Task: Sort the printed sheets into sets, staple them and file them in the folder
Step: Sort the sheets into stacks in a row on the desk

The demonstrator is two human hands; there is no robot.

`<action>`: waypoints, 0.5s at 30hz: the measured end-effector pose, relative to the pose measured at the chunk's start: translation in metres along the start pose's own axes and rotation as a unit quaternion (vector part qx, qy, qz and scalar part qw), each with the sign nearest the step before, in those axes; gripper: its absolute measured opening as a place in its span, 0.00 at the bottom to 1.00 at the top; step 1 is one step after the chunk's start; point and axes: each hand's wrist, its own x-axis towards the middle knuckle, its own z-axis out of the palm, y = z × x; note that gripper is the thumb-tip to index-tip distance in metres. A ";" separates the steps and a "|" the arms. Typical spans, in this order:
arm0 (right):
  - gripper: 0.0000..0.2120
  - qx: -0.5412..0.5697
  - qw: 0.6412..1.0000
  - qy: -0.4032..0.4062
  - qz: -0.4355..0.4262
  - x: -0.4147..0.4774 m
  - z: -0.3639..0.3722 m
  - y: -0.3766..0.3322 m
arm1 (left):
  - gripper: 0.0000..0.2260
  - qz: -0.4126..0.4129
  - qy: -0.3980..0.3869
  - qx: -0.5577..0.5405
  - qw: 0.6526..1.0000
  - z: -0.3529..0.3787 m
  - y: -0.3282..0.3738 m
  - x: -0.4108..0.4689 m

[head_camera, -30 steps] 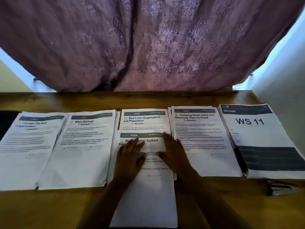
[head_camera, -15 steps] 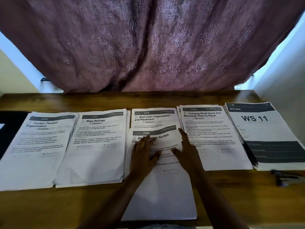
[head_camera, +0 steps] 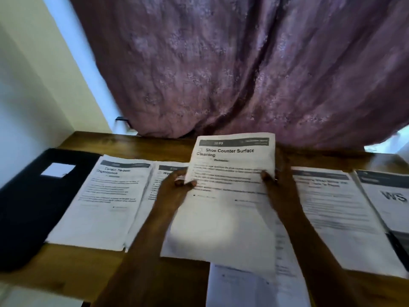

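Note:
Both my hands hold a printed sheet headed "Shoe Counter Surface Cleaning" (head_camera: 230, 196) lifted above the wooden table (head_camera: 93, 269). My left hand (head_camera: 174, 191) pinches its left edge, thumb on the front. My right hand (head_camera: 278, 187) grips its right edge. Under it lie more loose sheets (head_camera: 254, 286) at the table's front. To the left lie a stack headed "Curtain Tie-back Organization" (head_camera: 104, 207) and a second stack (head_camera: 155, 196), partly hidden by my left arm. On the right are another text stack (head_camera: 340, 216) and a "WS" stack (head_camera: 389, 202). A black folder (head_camera: 28, 207) lies at the far left.
A mauve patterned curtain (head_camera: 243, 69) hangs behind the table and reaches down to its back edge. A pale wall (head_camera: 33, 89) stands at the left. The view is blurred by motion.
The "Shoe Counter Surface Cleaning" sheet, which lay flat under both palms, is now lifted off the table in both hands. The view has swung left, bringing the black folder into sight.

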 end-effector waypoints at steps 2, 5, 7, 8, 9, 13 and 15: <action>0.31 0.014 0.999 -0.043 -0.031 0.007 0.046 -0.009 | 0.12 0.021 0.067 0.052 0.996 -0.046 0.010 0.010; 0.33 -0.019 0.992 -0.116 -0.052 0.010 0.121 -0.023 | 0.11 0.029 0.147 0.164 0.975 -0.119 0.011 0.027; 0.30 -0.039 0.982 -0.171 -0.066 0.010 0.170 -0.026 | 0.10 0.005 0.181 0.206 0.962 -0.160 0.001 0.041; 0.26 -0.043 0.976 -0.201 -0.066 0.010 0.192 -0.024 | 0.10 -0.014 0.195 0.225 0.955 -0.176 -0.006 0.047; 0.22 -0.053 0.970 -0.228 -0.065 0.009 0.215 -0.024 | 0.10 -0.030 0.211 0.251 0.944 -0.193 -0.014 0.052; 0.15 -0.146 0.952 -0.263 -0.055 0.007 0.283 -0.017 | 0.14 -0.073 0.232 0.312 0.918 -0.242 -0.046 0.070; 0.15 -0.186 0.942 -0.275 -0.052 0.005 0.307 -0.012 | 0.14 -0.100 0.235 0.326 0.910 -0.259 -0.058 0.076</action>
